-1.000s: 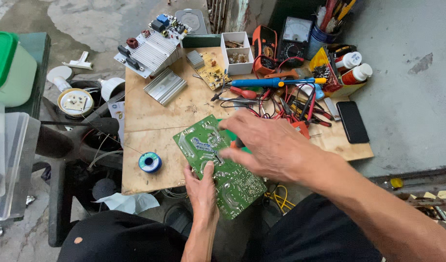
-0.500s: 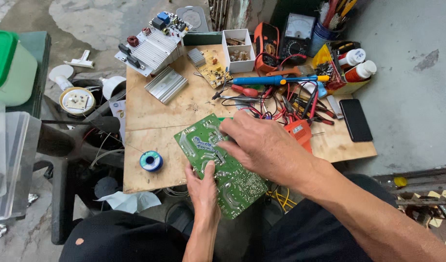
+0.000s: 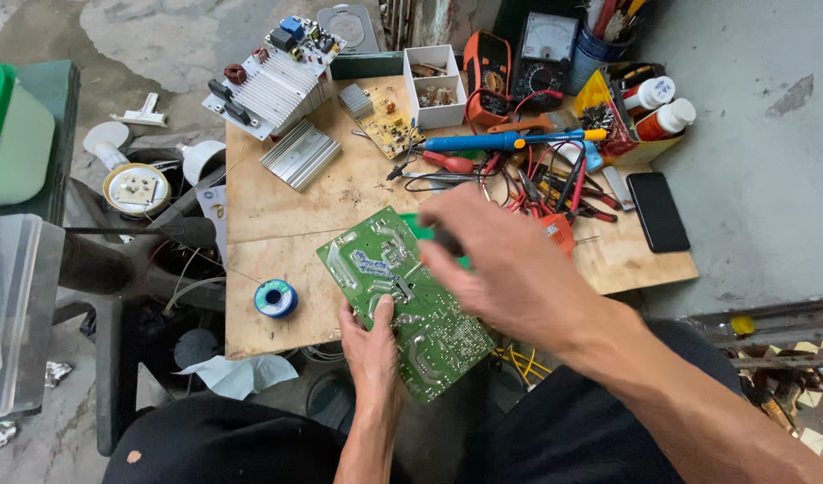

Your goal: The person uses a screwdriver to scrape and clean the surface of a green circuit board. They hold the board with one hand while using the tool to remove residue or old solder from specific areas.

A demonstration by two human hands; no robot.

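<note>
Head view, looking down on a wooden worktop (image 3: 340, 193) cluttered with electronics. Left hand (image 3: 371, 345) grips the near edge of a green circuit board (image 3: 402, 300), thumb lying on its solder side, fingers (image 3: 383, 314) clamped on the board. Board is tilted, partly over the near edge of the worktop, solder side up. Right hand (image 3: 501, 264) hovers over the right part of the board, blurred; fingers curled together around a small dark tool (image 3: 447, 240), which looks like a handle, kind unclear. Something green shows under that hand; cannot tell what.

Left of the board, a blue solder spool (image 3: 275, 298) lies on the worktop, apart from the board. Far left: a finned heatsink (image 3: 299, 154) and a larger board with a heatsink and components (image 3: 272, 76) hanging over the far corner. A small yellowish board (image 3: 384, 121) sits just beside a white parts box (image 3: 436, 85). Far centre: an orange multimeter (image 3: 486, 76) and an analogue meter (image 3: 546, 54) next to it. A blue soldering iron (image 3: 501, 141) lies across a tangle of red and black leads (image 3: 555, 188). Two white bottles with red caps (image 3: 658, 108) lie in a yellow tray at far right. A black phone (image 3: 658, 211) lies flat near the right edge.
</note>
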